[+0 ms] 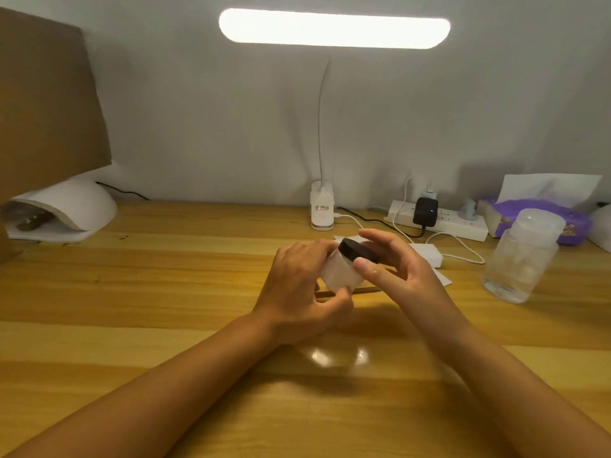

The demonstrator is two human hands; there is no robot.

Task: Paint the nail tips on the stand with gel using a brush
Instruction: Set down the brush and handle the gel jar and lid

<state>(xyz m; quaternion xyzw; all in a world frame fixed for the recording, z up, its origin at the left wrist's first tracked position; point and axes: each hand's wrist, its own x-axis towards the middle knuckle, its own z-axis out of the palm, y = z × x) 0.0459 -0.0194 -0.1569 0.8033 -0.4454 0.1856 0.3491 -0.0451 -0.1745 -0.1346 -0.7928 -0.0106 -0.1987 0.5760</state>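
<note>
A small frosted gel jar (339,274) with a dark lid (358,251) is held tilted above the middle of the wooden table (165,292). My left hand (297,285) grips the jar's body from the left. My right hand (400,269) has its thumb and fingers curled round the lid. A thin wooden stick (347,291), maybe the brush handle, lies on the table under the jar, mostly hidden. I see no nail tips or stand; my hands hide whatever lies behind them.
A lit desk lamp (322,209) stands clipped at the back. A white nail-curing lamp (66,209) sits back left beside a cardboard box (46,104). At right are a power strip (439,219), a white box (426,254), a clear jar (519,256) and purple tissues (545,213).
</note>
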